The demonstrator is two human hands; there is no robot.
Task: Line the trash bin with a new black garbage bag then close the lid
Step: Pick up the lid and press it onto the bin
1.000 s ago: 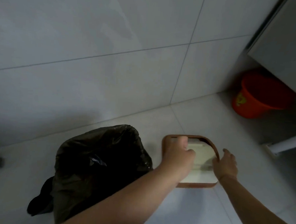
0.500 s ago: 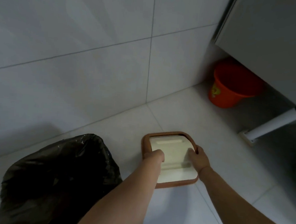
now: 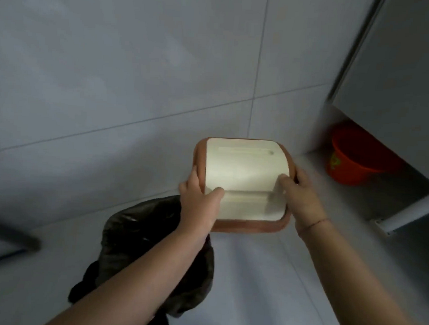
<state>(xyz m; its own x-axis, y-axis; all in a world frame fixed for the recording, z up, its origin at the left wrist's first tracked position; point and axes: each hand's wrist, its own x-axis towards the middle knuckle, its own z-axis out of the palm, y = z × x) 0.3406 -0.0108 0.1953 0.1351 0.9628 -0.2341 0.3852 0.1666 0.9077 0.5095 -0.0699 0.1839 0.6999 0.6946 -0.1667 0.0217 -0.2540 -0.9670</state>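
Observation:
The bin lid is square with a brown rim and a cream swing flap, and it is held up in the air at the centre of the view. My left hand grips its left edge, thumb on the flap. My right hand grips its right edge. Below and to the left, the trash bin stands on the floor, covered by a black garbage bag whose edges hang down over its sides. My left forearm crosses over the bin and hides part of it.
An orange bucket sits on the floor at the right under a grey cabinet. A white pipe runs below the cabinet. A tiled wall stands behind, and a dark bar enters from the left.
Both hands took hold of the lid where it lay on the floor and lifted it. It now hangs in the air, up and to the right of the bagged bin.

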